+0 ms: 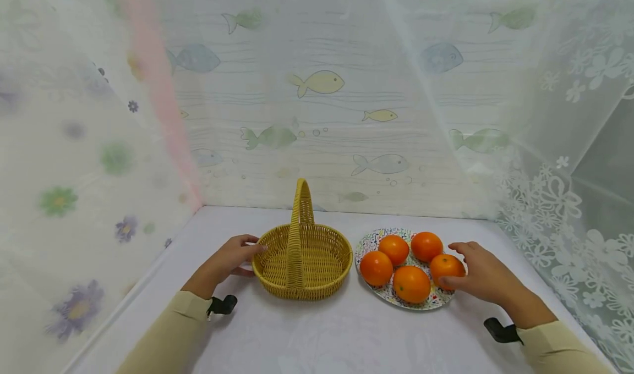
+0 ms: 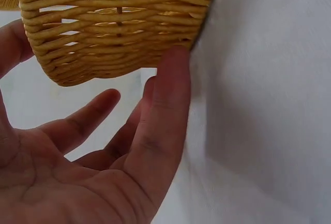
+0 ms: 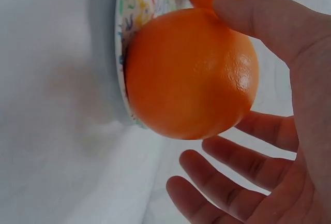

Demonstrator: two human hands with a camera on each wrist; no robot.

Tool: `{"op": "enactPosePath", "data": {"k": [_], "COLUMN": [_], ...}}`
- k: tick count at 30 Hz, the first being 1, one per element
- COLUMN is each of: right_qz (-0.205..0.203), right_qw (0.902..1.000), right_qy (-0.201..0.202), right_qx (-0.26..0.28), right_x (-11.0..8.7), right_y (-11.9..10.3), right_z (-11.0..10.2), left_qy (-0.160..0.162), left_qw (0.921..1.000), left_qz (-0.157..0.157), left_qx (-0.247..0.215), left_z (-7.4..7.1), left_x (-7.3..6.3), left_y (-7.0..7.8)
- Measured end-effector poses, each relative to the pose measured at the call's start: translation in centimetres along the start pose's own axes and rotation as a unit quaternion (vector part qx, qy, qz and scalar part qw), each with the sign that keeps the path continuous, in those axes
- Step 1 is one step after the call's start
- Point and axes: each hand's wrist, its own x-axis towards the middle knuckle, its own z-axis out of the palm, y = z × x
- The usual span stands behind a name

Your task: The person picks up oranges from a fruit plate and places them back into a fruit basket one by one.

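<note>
A yellow woven basket (image 1: 317, 291) with a tall arched handle stands on the white table. My left hand (image 1: 233, 260) holds its left side, the thumb over the rim. One finger of that hand presses the outer wall of the basket (image 2: 119, 27) low down in the left wrist view. To the right, several oranges lie on a speckled plate (image 1: 431, 305). My right hand (image 1: 482, 272) is spread around the rightmost orange (image 1: 446, 268), thumb on the near side. In the right wrist view, the thumb overlaps the edge of this orange (image 3: 191, 74); the other fingers are extended and apart, and firm contact cannot be seen.
Other oranges (image 1: 411, 284) sit close together on the plate, just right of the basket. A fish-patterned curtain (image 1: 322, 115) hangs behind the table (image 1: 317, 341). Flowered sheer curtains (image 1: 74, 198) border both sides. Each wrist wears a small black device (image 1: 223, 304).
</note>
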Motion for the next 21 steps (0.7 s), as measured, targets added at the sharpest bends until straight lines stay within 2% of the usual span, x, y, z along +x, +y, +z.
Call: {"op": "enactPosePath", "data": {"k": [7, 13, 21], "right_qz": [0.022, 0.051, 0.06], "right_qw": [0.9978, 0.9939, 0.9914], "right_qy": [-0.02, -0.041, -0.046], "right_qx": [0.06, 0.089, 0.107], "right_x": [0.4, 0.3, 0.6], "right_y": [0.9, 1.3, 1.5], "right_z": [0.1, 0.0, 0.2], "left_qy": [-0.017, -0.026, -0.047], "left_qw": [0.9988, 0.9943, 0.9914], "left_qz": [-0.007, -0.007, 0.006], "left_qx": [-0.046, -0.103, -0.122], "left_z": [0.3, -0.1, -0.6], "left_x": [0.3, 0.8, 1.0], "left_y": [-1.0, -1.9, -2.1]}}
